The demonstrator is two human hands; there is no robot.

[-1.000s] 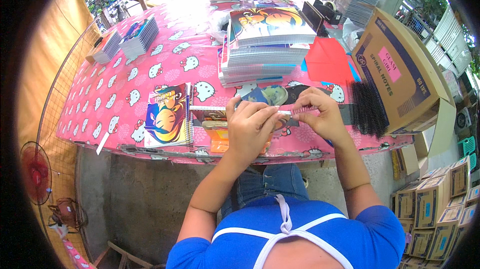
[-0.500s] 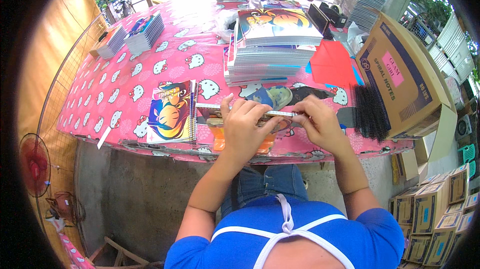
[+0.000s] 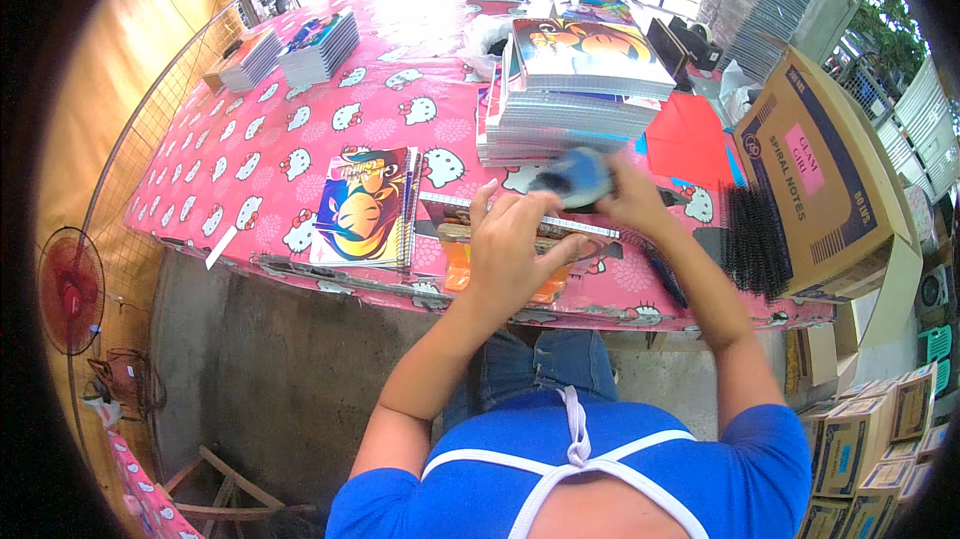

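Blue rounded slipper (image 3: pixel 580 177) in right hand (image 3: pixel 632 197)

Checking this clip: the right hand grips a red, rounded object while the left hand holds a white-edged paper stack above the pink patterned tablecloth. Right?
One thing is wrong: the rounded object in the right hand is blue, not red, as the head view shows. The left hand does hold the white-edged paper stack above the pink patterned tablecloth.
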